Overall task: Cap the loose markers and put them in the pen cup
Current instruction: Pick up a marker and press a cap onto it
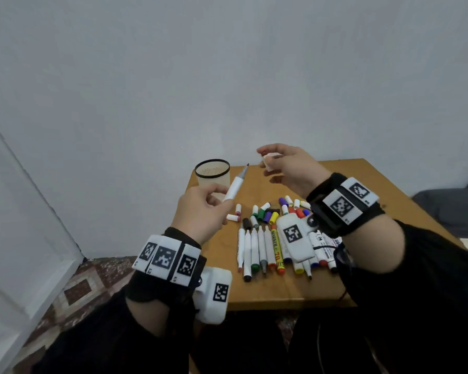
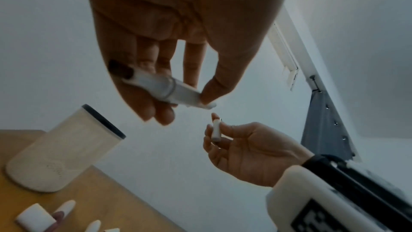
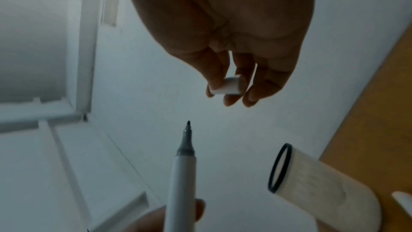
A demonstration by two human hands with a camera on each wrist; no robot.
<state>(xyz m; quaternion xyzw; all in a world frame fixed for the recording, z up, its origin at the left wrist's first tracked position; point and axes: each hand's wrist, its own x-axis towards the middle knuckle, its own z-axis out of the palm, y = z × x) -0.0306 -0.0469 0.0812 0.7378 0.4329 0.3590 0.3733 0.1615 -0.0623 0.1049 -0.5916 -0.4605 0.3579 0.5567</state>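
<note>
My left hand (image 1: 200,209) grips a white uncapped marker (image 1: 235,184) by its lower barrel, the grey tip pointing up and right. In the right wrist view the marker (image 3: 181,174) points at my right hand. My right hand (image 1: 284,168) pinches a white cap (image 1: 270,159) between thumb and fingers, a short gap from the marker's tip. In the left wrist view the cap (image 2: 216,130) is held upright below the marker (image 2: 165,88). The beige pen cup (image 1: 213,174) with a black rim stands at the table's far left corner, behind the left hand.
On the wooden table (image 1: 281,292) lies a row of uncapped markers (image 1: 262,249), among them a yellow one (image 1: 277,248). Several loose coloured caps (image 1: 268,213) lie beyond the row. A wall stands close behind the table, and a grey seat (image 1: 454,209) sits at the right.
</note>
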